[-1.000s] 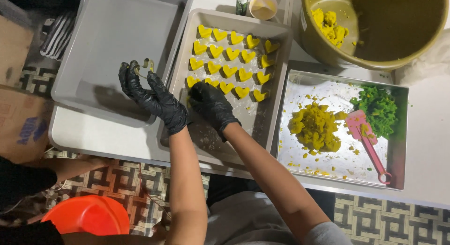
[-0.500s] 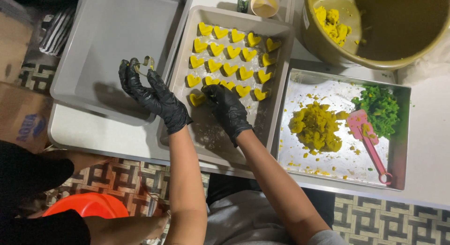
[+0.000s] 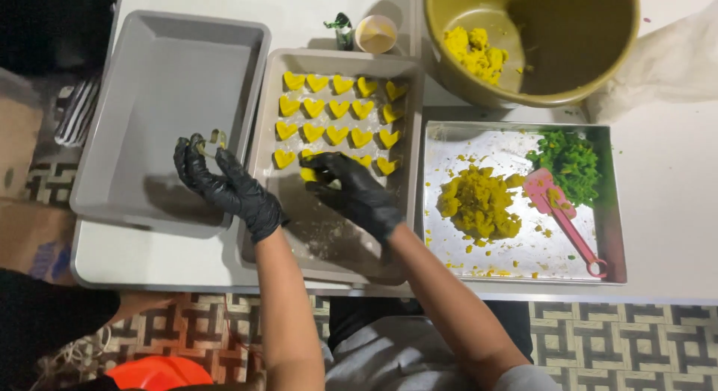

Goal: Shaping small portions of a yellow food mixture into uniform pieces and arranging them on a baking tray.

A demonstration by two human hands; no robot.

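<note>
Both my hands wear black gloves. My left hand [image 3: 221,183] holds a small metal heart-shaped cutter [image 3: 215,140] over the edge of the empty grey tray [image 3: 161,84]. My right hand [image 3: 357,193] rests in the middle baking tray [image 3: 299,245], its fingertips on a yellow heart-shaped dough piece [image 3: 309,172] at the front row. Several yellow dough hearts [image 3: 336,111] lie in rows at the far half of that tray.
A shiny tray [image 3: 516,264] on the right holds a yellow dough lump [image 3: 479,200], green dough [image 3: 572,159] and a pink scraper [image 3: 557,208]. A big olive bowl [image 3: 591,39] with yellow dough stands behind. A small cup [image 3: 375,34] sits at the back. An orange object [image 3: 157,372] lies on the patterned floor.
My right hand has moved from the tray's front toward the dough rows and set its fingertips on a yellow heart. My left hand stays with the cutter.
</note>
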